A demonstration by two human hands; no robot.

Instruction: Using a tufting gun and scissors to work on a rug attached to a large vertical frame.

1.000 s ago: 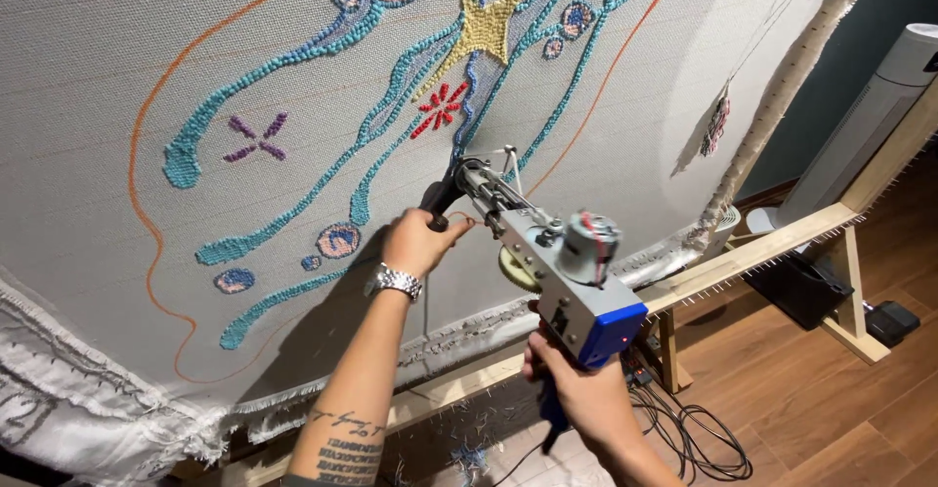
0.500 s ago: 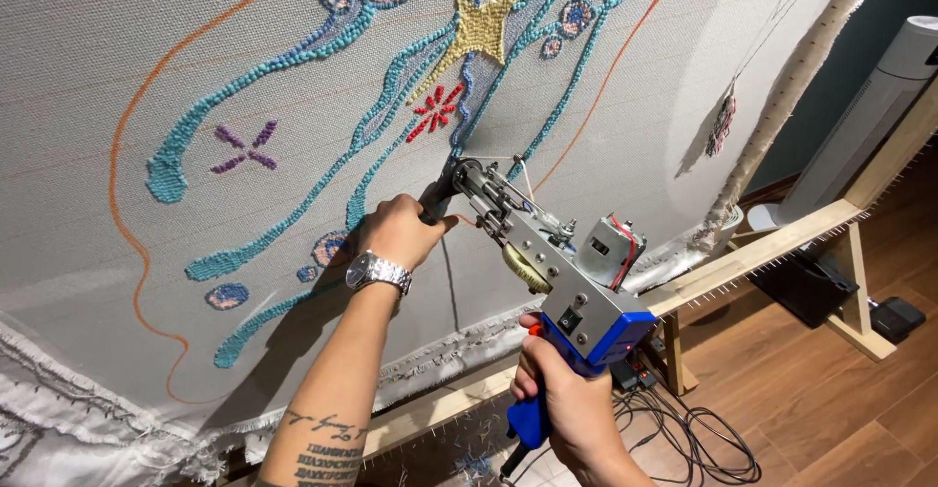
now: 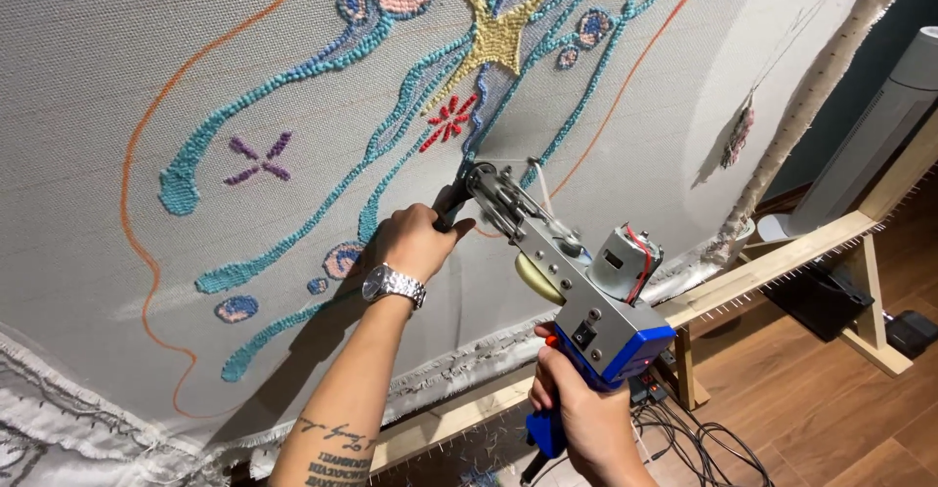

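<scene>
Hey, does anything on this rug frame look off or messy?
Mostly tidy. The backing cloth hangs frayed and bunched past the wooden frame at lower left, and loose cables tangle on the floor. A stray yarn tuft dangles at right.

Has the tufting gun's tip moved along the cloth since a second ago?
Yes. The tufting gun tip has climbed up the cloth toward the red tufted flower, steered by the left hand and right hand.
</scene>
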